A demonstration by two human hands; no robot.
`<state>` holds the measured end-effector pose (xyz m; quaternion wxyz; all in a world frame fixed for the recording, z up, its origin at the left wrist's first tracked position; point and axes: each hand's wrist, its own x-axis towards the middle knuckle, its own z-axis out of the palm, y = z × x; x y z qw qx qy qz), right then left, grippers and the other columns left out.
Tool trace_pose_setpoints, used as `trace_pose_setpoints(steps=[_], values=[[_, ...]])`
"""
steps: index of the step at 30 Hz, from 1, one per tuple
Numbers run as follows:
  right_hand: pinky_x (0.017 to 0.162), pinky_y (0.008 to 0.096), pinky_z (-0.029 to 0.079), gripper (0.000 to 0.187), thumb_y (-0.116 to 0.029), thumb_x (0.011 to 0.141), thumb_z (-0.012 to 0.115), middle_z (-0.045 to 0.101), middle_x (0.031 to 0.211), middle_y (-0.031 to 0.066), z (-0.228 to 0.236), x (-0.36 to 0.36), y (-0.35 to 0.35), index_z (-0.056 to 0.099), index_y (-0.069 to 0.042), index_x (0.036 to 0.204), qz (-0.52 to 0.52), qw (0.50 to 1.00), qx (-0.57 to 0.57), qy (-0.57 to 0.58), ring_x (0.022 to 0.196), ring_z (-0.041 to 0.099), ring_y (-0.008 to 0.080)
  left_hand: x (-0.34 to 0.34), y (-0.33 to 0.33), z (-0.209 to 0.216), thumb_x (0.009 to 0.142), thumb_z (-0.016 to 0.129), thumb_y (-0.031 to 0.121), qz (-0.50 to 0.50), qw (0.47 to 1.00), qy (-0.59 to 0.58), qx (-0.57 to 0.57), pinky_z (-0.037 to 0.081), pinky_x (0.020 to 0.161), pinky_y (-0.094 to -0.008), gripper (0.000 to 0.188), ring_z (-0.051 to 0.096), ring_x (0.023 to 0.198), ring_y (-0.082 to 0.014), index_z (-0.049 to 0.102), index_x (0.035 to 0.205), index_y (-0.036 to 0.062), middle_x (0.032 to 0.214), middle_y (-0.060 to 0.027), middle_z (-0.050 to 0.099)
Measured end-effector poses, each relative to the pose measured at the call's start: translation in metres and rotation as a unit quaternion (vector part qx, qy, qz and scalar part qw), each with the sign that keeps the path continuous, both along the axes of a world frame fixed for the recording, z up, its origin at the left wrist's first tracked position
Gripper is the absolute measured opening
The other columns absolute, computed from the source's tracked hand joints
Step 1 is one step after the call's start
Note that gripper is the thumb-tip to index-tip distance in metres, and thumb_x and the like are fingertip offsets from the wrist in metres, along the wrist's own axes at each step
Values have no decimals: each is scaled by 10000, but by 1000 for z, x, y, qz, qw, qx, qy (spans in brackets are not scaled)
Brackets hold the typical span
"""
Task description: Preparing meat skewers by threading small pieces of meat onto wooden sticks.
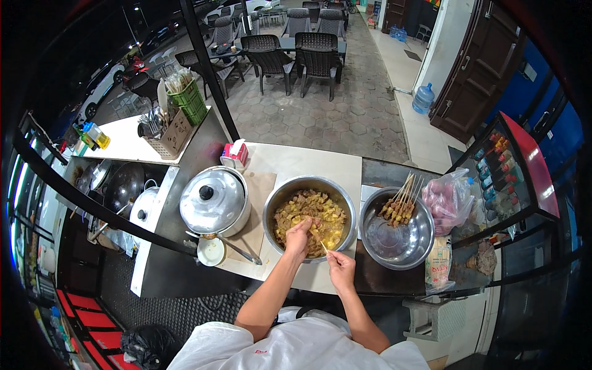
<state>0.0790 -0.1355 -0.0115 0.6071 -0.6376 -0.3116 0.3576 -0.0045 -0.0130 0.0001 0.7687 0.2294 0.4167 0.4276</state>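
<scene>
A steel bowl (269,231) of yellow marinated meat pieces (300,206) stands in front of me. My left hand (300,235) is over the meat, its fingers closed on a piece of meat. Between thumb and fingers my right hand (341,269) pinches a thin wooden skewer (324,246) at the bowl's near rim, its tip pointing toward the left hand. How far the tip has gone into the meat is too small to tell. In the wide steel basin (394,243) on the right lie several loaded meat skewers (398,209), their bare ends toward the far rim.
Left of the bowl stand a lidded aluminium pot (213,197), a small white dish (211,251) and a ladle (243,251). A tissue box (234,154) sits behind. A plastic bag (448,200) and a glass display case (502,169) flank the basin's right side.
</scene>
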Motion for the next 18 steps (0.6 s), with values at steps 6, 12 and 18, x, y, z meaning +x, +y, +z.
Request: trace_pose_setpoints(steps=[6,12,18], values=[[617,205,446,179,-75,847,596,648,781,50,6,-1,-2,640,62,953,21,1000,-11,-11,687,571,65,-2,2,2,898,538,164,-5,1000,8,-5,444,742,-237,171,591,835,-108,598,997,38,924,-41,649],[550,180,402,183,-75,857,590,608,730,0,1,0,-8,632,74,954,18,998,-9,-55,622,498,25,1,-1,7,881,560,117,18,1000,10,-2,481,779,-257,207,595,872,-146,585,1028,-27,963,-106,643],[550,178,402,180,-71,856,590,609,731,-2,5,1,-12,632,72,956,27,999,-9,-41,623,498,24,4,-1,1,879,565,104,34,999,10,27,460,839,-270,244,595,898,-163,558,1059,-59,994,-127,634]])
